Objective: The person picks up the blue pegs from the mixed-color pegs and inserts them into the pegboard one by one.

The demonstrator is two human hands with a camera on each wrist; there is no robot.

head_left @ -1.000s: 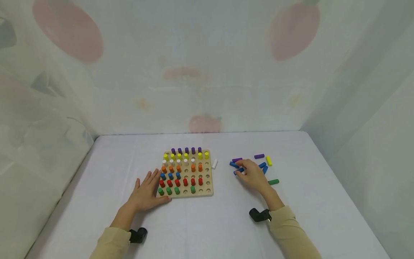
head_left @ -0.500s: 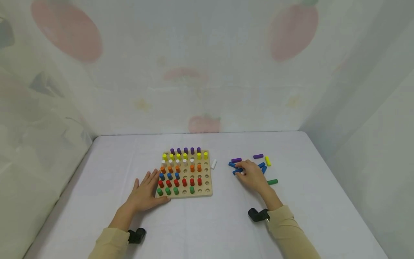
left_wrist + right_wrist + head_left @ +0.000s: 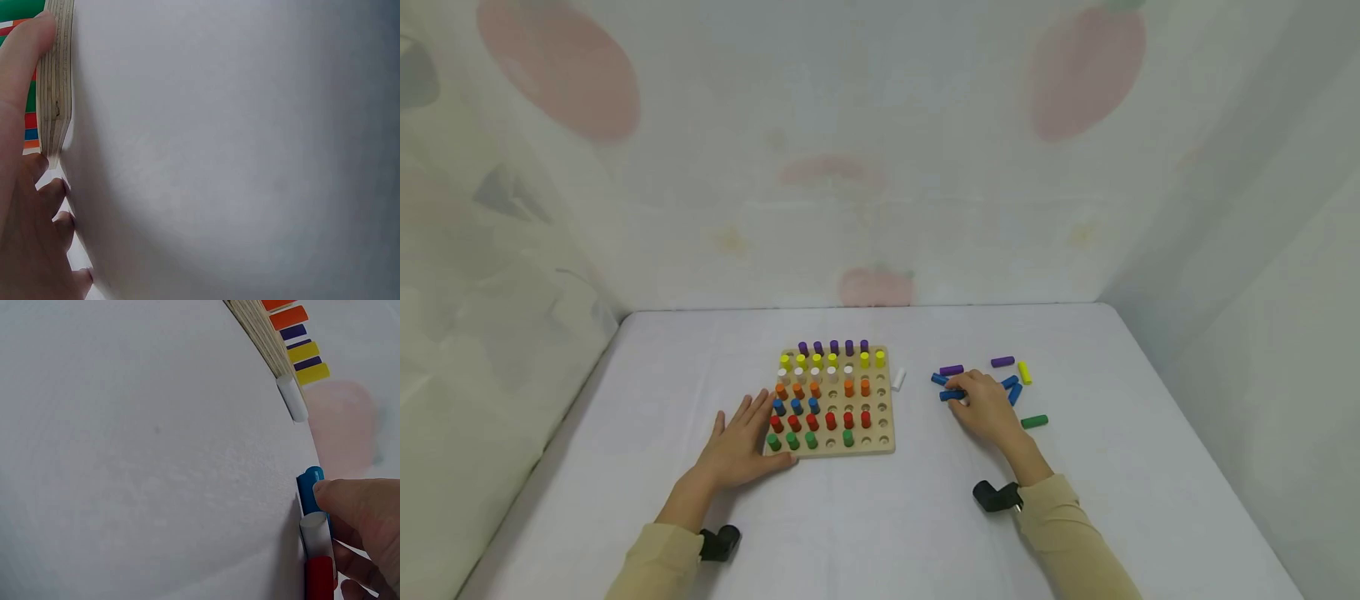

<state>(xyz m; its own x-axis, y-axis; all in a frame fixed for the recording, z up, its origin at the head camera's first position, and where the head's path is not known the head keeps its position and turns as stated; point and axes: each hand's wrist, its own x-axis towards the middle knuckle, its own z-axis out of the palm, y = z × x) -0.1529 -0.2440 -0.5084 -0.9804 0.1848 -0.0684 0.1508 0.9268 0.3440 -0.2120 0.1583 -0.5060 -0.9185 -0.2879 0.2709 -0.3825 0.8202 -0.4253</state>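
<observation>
A wooden pegboard holds rows of green, red, blue, orange, white, yellow and purple pegs. My left hand lies at its near left corner, fingers extended along the left side. In the left wrist view the thumb touches the board's front edge. Right of the board, my right hand pinches a blue peg between thumb and fingertips, low over the cloth. A white peg and a red peg show beside that hand in the right wrist view; in the head view the hand hides them.
Loose around the right hand lie two purple pegs, a yellow peg, a green peg and more blue pegs. One white peg lies by the board's right edge. White cloth covers the table.
The blue peg at the right fingertips has turned from slanted to nearly level. Both hands otherwise stay in about the same place; the head view shifts slightly.
</observation>
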